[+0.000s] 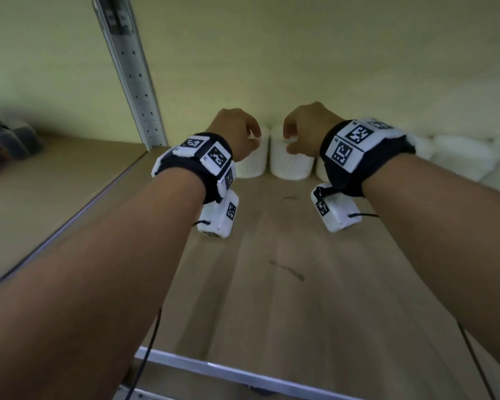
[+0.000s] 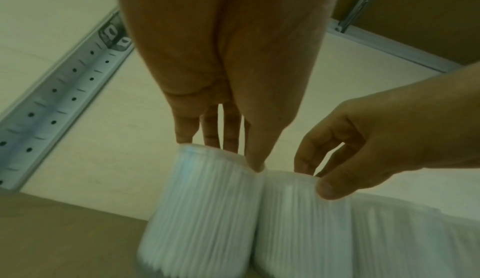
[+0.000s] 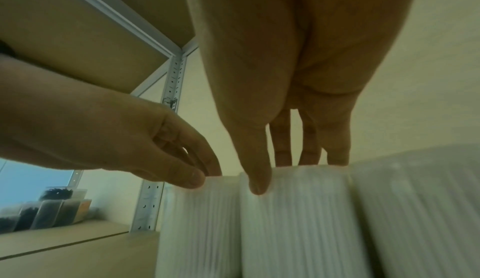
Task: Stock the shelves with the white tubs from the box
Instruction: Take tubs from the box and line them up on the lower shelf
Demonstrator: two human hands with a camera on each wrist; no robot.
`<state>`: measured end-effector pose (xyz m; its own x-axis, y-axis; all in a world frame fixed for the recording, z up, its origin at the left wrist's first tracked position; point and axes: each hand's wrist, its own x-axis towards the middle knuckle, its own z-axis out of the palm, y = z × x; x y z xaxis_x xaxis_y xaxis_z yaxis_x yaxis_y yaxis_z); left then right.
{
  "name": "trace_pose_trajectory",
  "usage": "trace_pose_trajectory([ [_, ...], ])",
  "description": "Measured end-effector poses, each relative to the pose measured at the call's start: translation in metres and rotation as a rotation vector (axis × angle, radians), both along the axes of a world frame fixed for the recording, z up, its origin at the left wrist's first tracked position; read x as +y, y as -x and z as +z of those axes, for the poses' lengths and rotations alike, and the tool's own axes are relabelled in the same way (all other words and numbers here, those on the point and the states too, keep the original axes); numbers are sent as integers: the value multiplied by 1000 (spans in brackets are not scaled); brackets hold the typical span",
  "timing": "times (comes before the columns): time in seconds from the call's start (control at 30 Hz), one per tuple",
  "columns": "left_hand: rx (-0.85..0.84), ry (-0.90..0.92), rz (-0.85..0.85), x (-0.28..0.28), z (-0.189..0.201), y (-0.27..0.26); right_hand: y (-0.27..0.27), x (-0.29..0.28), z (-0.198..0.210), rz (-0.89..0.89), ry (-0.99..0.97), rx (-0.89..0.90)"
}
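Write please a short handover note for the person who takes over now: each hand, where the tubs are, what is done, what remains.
Left hand: fingertips and thumb pinch the top rim of the left tub, which stands on the shelf.
Right hand: pinches the top of the next tub, touching the first.
Done: a row of white tubs stands along the back wall to the right.
Left: release both tubs. The box is not in view, so the number remaining is unknown.
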<state>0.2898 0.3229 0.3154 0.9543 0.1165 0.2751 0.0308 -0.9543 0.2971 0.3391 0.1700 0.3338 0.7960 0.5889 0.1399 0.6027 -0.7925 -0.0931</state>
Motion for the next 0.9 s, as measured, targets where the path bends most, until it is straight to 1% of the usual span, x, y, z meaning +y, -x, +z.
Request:
trace_pose_trajectory([
  [0.13,14,-1,-1,0,1,-13,-8,0,2,-27,-5,28],
  [0.23,32,-42,-6,0,3,-15,-11,3,-4,-42,-5,13],
  [0.33,96,-43,-11,-3,7,-8,-5,3,-9,-51,-23,12],
  [0.4,114,-8,-15,-6,11,6,6,-4,-9,-34,-26,66],
  [0.47,54,50,-28,-11,15,25,23,-18,-7,-8,-72,113],
  [0.53,2,112,-42,-22,19,51,43,-35,-2,13,-145,107],
  [0.6,-9,149,-61,-37,25,84,70,-54,5,13,-191,96],
  [0.67,-1,158,-80,-49,28,115,94,-71,10,1,-222,118],
  [0.73,42,156,-101,-62,33,150,125,-93,16,-17,-228,141],
  [0.8,85,146,-123,-76,38,183,159,-116,21,-37,-203,159],
  [0.9,95,157,-148,-95,41,225,211,-142,22,-65,-175,161],
])
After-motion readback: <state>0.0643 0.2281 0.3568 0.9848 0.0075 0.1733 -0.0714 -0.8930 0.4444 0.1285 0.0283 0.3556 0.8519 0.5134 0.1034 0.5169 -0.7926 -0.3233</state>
